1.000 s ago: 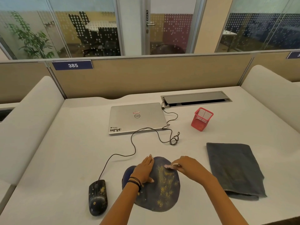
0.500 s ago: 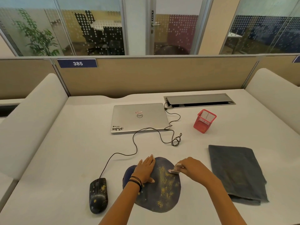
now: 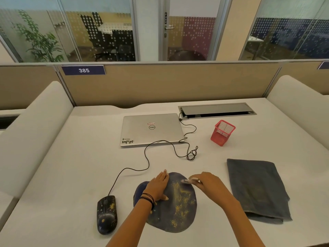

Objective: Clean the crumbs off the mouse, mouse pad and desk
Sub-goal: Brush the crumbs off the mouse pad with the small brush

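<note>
Dark blue mouse pad (image 3: 178, 216) – yellow-speckled, black mouse (image 3: 106, 214), grey cloth (image 3: 256, 189), red mesh cup (image 3: 222, 133)

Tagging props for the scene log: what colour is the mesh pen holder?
Red-pink mesh pen holder, standing right of the laptop; head view shows it.

Beyond my left hand (image 3: 158, 186), the laptop (image 3: 151, 129) reads "DELL" and "WMN"; farther, a partition sign (image 3: 83, 70) says "385".

Right hand (image 3: 209, 184) shifted slightly back across mouse pad (image 3: 176, 211); blurred.
</note>
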Tool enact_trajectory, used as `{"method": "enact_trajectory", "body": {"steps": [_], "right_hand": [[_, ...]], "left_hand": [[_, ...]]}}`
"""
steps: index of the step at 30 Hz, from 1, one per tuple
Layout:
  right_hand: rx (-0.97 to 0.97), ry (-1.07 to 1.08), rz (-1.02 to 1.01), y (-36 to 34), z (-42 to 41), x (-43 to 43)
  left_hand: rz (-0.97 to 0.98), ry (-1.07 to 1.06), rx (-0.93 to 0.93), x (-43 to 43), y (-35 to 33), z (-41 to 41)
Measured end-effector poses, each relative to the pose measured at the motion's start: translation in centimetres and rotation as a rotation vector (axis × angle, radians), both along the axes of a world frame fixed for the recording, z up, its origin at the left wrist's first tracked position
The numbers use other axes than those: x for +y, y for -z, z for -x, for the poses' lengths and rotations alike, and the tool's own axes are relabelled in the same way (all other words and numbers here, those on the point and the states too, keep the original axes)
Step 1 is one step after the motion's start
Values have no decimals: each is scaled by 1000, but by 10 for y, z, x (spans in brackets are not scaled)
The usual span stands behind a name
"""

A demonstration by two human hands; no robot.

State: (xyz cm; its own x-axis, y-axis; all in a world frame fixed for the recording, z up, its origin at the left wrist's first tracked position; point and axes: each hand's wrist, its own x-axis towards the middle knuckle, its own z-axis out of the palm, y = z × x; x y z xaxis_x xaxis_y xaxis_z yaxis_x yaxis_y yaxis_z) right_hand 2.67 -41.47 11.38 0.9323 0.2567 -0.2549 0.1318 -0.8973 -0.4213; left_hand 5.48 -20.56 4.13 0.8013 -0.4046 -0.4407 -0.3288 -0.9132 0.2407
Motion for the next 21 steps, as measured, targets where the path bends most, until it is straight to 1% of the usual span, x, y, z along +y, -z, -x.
{"method": "enact_trajectory", "body": {"steps": [5,7,10,14,18,19,21], "right_hand": [[74,25,6,1,5,-7],[36,18,30,-1,3,-11],[-36,33,-4,-1,2,-13],[16,28,33,6,6,-16],[-57,48,5,6,5,-14],[-63,59,-17,5,5,-12],[-39,46,-1,8,6,-11]], "left_hand": [[20,1,-8,1,0,0],[19,7,-12,1,1,0],[21,13,-10,2,2,-1],[21,20,-16,2,3,-2],[27,19,-16,2,4,-3],[25,19,-17,2,4,-3],[20,22,-21,2,4,-3]]}}
